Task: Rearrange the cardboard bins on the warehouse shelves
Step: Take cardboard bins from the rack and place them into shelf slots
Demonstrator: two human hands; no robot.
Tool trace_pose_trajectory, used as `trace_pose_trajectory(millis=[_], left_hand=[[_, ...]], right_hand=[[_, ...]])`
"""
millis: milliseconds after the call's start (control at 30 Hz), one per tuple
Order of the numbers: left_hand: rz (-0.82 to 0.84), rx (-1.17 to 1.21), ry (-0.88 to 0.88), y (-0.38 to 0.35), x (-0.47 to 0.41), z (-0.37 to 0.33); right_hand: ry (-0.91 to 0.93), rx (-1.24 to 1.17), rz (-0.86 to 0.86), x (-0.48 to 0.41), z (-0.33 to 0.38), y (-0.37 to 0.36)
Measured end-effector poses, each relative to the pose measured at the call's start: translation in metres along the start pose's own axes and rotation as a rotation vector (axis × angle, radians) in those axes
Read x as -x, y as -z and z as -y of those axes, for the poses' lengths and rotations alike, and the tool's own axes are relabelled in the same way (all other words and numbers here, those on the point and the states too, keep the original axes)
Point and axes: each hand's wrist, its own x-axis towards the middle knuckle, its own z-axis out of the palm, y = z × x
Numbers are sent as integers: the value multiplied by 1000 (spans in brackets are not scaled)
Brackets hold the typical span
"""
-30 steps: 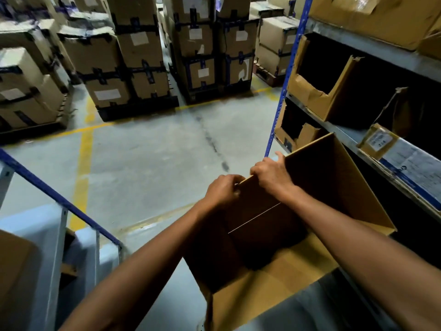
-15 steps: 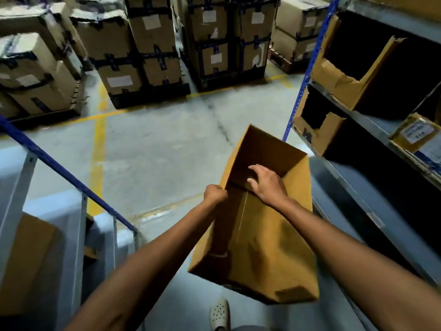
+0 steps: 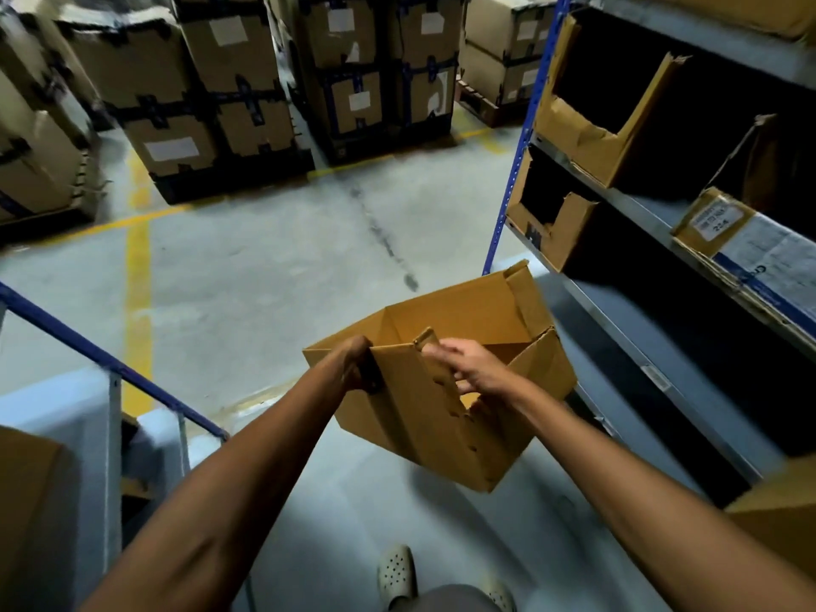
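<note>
Footwear nearest the camera: a pale perforated shoe (image 3: 397, 572) is standing on the concrete floor (image 3: 265, 280) below the cardboard bin (image 3: 424, 430); both bare forearms are reaching forward to that bin, which is hanging in the air clear of the floor, tilted, with its open top facing up and away.

Left hand (image 3: 360, 364) is gripping the bin's near left corner, fingers curled round the edge; right hand (image 3: 468, 366) is closing on the top of the bin's near wall beside a cut notch, fingers bent over the cardboard, though motion blur is hiding the exact pinch.

Left of the bin, a blue rail (image 3: 110, 360) is sloping past grey panels; right of the bin, a grey shelving rack (image 3: 653, 373) with a blue upright (image 3: 514, 170) is carrying two open-fronted bins (image 3: 591, 143) and a labelled carton (image 3: 715, 220).

Beyond the bin, a yellow floor line (image 3: 138, 280) is running toward strapped cartons (image 3: 212, 81) stacked on pallets.
</note>
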Motion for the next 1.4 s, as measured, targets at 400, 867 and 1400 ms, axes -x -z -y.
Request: trace_pose_trajectory(millis=[400,867,1400], left_hand=[[193,-211,-610,-19,68,-3],[-418,-823,-711,-27,67,6],[-474,-728,-697,-5,39,-21]], right_hand=[[7,-25,-725,-33,43,-22],[-31,132,-464,-40,41,-40],[-401,156,-1056,2,-33,40]])
